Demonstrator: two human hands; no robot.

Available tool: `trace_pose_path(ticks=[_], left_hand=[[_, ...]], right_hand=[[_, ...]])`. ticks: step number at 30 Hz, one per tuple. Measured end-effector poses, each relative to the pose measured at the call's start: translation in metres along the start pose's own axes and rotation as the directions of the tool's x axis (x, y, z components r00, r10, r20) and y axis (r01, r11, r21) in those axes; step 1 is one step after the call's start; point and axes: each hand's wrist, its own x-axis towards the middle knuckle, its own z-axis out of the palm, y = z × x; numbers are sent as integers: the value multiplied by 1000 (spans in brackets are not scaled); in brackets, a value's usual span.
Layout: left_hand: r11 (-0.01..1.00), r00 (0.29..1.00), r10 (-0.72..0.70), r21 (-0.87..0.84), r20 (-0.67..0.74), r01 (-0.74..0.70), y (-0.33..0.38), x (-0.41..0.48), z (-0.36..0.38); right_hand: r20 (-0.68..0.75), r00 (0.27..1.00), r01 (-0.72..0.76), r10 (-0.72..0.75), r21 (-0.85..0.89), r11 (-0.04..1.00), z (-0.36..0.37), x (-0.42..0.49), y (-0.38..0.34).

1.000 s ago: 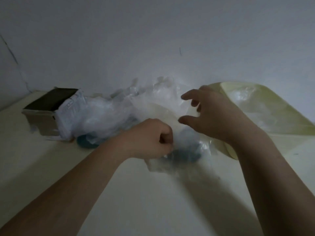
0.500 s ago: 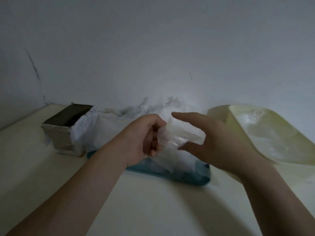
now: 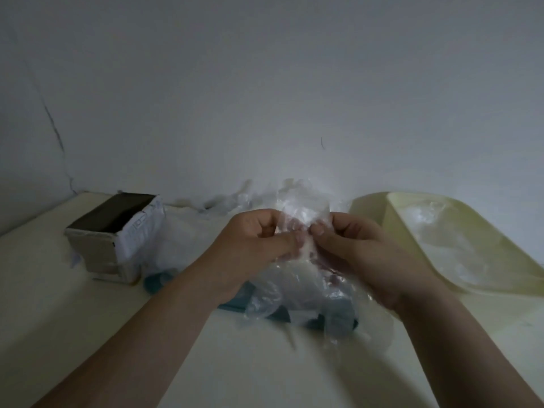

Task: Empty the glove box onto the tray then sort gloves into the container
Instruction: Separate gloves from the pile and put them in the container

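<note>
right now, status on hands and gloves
Left hand and right hand pinch one clear glove above tray. More gloves piled there. Nothing between it and container.

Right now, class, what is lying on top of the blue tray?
A heap of clear plastic gloves lies on the blue tray. Only its front edge and left corner show; the rest is covered.

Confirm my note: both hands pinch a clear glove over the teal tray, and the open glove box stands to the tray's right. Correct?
Wrong side: the head view shows the glove box at the tray's left; the pale container lies at its right. The left hand and right hand pinch the clear glove over the tray.
</note>
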Motion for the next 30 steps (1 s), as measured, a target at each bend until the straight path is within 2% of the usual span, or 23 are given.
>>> trace_pose_path(ticks=[4, 7, 9, 11, 13, 16, 18, 21, 25, 27, 28, 29, 30], left_hand=[[999, 999, -50, 3, -15, 50, 2, 3, -8], [997, 997, -74, -26, -21, 73, -2, 7, -15], [995, 995, -80, -59, -54, 77, -4, 9, -16], [987, 992, -97, -136, -77, 86, -6, 10, -14], [978, 989, -114, -186, -96, 94, -9, 11, -11], [988, 987, -81, -143, -137, 61, -13, 9, -1], [994, 989, -65, -97, -134, 53, -13, 7, 4], [991, 992, -72, -122, -108, 58, -12, 7, 3], [986, 986, -79, -160, -145, 56, -11, 11, -13], [995, 984, -60, -92, -167, 45, -11, 12, -21], [1000, 980, -23, -4, -200, 23, -13, 13, -25], [990, 969, 51, 142, -243, -16, -16, 14, -28], [938, 947, 165, 341, -274, -65, -19, 15, -30]], right_hand=[[-111, 993, -45, 46, 9, 999, -8, 3, 3], [-264, 955, -133, 136, 30, 991, -10, 4, 3], [-314, 936, -139, 157, 80, 987, -9, 6, 2], [-253, 957, -123, 145, 101, 987, -12, 7, 0], [-133, 982, -131, 136, 45, 990, -15, 6, 1], [-71, 993, -94, 90, -46, 995, -14, 5, 6], [-159, 985, -71, 65, -33, 997, -10, 7, 10], [-301, 951, -62, 66, 22, 998, -7, 13, 15], [-395, 917, -41, 50, 29, 999, -13, 13, 15], [-362, 932, -50, 28, -53, 997, -17, 10, 13], [-317, 948, -62, 10, -153, 986, -20, 9, 12], [-254, 967, -80, 4, -287, 955, -22, 7, 11], [-179, 984, -95, 20, -419, 903, -25, 4, 8]])
